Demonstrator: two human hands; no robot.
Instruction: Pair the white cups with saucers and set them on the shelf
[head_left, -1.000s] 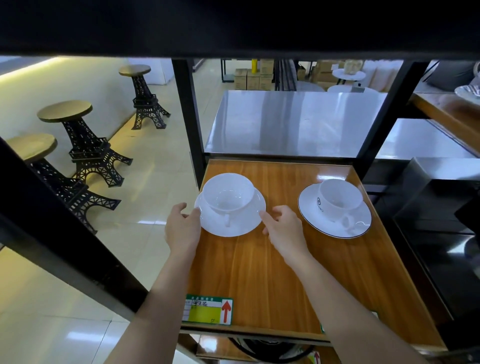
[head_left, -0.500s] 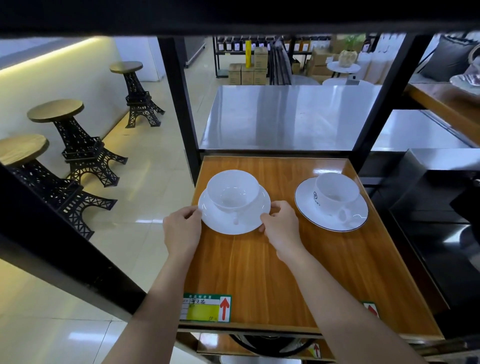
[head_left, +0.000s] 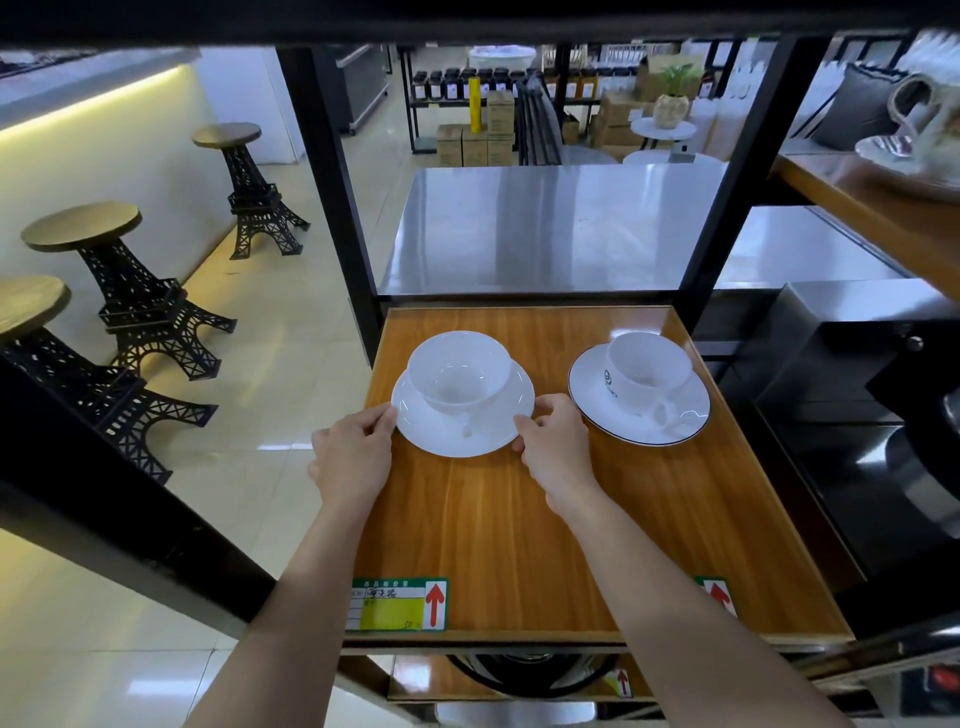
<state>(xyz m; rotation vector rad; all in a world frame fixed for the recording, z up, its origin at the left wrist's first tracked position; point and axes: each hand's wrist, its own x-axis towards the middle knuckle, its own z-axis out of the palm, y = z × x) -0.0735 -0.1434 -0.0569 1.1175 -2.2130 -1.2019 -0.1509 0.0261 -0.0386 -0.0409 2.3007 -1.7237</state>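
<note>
- left hand (head_left: 353, 457) pinches left rim of plain saucer (head_left: 457, 434); right hand (head_left: 553, 447) pinches its right rim.
- wide cup (head_left: 458, 370) sits on that saucer, on wooden shelf (head_left: 519, 519), left side.
- logo cup (head_left: 647, 371) on black-rimmed saucer (head_left: 675, 428), just beside, apart.

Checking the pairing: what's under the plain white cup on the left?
A plain white saucer sits under the cup, on the wooden shelf. The saucer's centre is covered by the cup.

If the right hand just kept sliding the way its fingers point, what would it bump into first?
The right hand already touches the plain white saucer, so it would push that; the wide cup on it probably comes next.
</note>
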